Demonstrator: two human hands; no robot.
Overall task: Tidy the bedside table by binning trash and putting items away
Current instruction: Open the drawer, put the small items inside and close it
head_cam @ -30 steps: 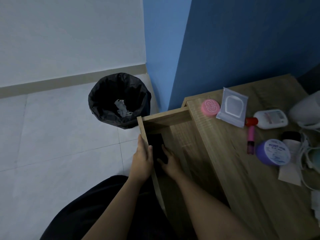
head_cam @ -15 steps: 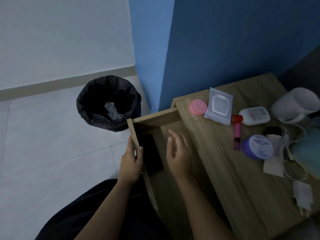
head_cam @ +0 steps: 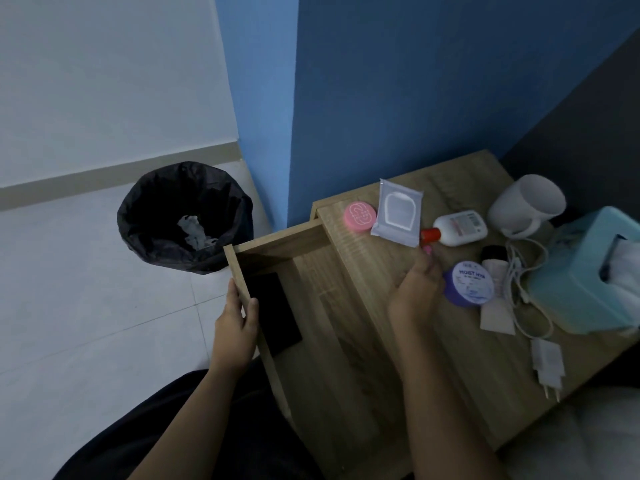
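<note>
Presently, the left hand (head_cam: 235, 320) gripped the front panel of the pulled-out light-wood drawer (head_cam: 322, 306), thumb inside the panel, fingers wrapped on its outer face. Just inside the thumb, a flat black rectangular device (head_cam: 273, 310) lay on the drawer floor against that panel. The right hand (head_cam: 415, 289) hung low over the light-wood bedside table (head_cam: 450, 382), fingers loosely curved. The tip of a slim pink tube (head_cam: 428, 250) showed just past its fingertips, the rest hidden beneath the hand; whether it had hold of the tube could not be told. Just right of this hand sat a round purple jar (head_cam: 469, 284). Beyond the fingertips lay a white bottle with a red cap (head_cam: 460, 227), a grey wipes packet (head_cam: 398, 211) and a round pink case (head_cam: 360, 216). Further right: white mug (head_cam: 528, 202), teal tissue box (head_cam: 581, 271), white plug charger (head_cam: 549, 362). Beyond the left hand, on the tiled floor, stood a round black-bagged bin (head_cam: 145, 209) holding crumpled white scraps.
</note>
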